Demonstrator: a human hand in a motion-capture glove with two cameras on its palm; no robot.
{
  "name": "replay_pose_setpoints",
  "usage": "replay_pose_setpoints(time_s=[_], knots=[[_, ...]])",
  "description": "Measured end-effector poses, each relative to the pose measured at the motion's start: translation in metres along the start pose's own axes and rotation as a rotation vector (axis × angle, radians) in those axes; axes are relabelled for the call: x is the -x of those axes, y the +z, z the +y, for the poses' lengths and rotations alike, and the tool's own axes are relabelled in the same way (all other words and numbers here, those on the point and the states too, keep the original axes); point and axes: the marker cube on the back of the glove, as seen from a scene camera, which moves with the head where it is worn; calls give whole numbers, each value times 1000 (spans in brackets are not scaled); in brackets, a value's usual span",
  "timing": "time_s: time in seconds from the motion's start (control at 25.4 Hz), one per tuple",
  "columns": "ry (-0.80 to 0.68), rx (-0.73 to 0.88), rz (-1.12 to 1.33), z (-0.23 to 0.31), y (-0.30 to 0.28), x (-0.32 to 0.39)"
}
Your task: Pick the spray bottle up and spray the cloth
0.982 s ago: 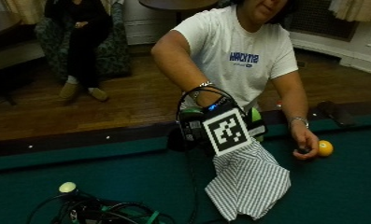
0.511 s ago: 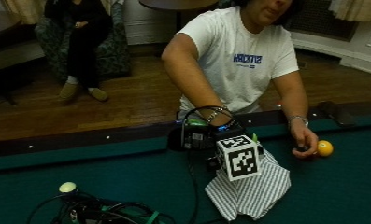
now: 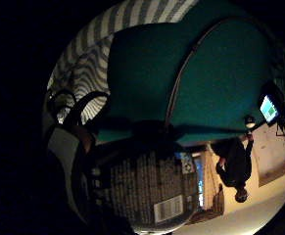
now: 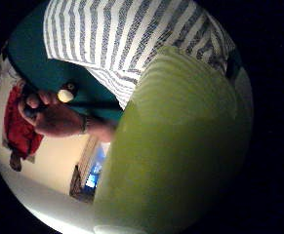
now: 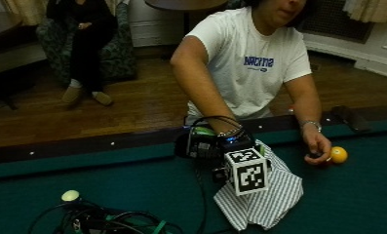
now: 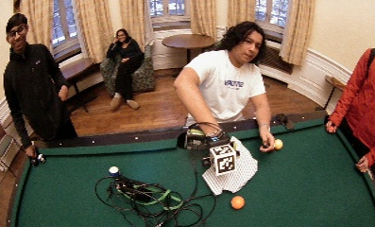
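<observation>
Spray bottle (image 4: pixel 180 151): we are seeing its yellow-green body filling much of the thumb-side palm view, so it is sitting right against the palm. The little-finger-side view is showing the printed label and barcode just as close. In the outside view the bottle (image 5: pixel 203 142) is mostly hidden behind the right hand (image 5: pixel 222 146); we are only catching a dark label and a bit of green near the wrist, low over the table (image 5: pixel 115 180).

We are judging that the gloved fingers are wrapped round the bottle, since both palm views are full of it. The fingers themselves are barely showing, so we are marking this as inference. We cannot tell where the nozzle or trigger is.

The relation that matters: the striped cloth (image 5: pixel 264 195) is lying flat on the felt just beyond and below the hand, on the side away from the person's body. In the thumb-side view the cloth (image 4: pixel 122 44) is appearing past the end of the bottle, so the long axis seems to be pointing roughly toward it. The next move is probably calling for aiming the nozzle down at the cloth.

The bare hand (image 5: pixel 318 148) is resting beside a yellow ball (image 5: pixel 338 154), well apart from the bottle.
</observation>
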Motion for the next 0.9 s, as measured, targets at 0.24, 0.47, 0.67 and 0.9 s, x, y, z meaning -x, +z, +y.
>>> replay_pose_setpoints(time_s=[0.24, 0.47, 0.67, 0.9], knots=[[-60, -60, -44, 21, -19, 4], [-239, -208, -163, 75, -63, 15], [-417, -394, -289, 117, -93, 24], [-655, -570, -404, 159, -114, 26]])
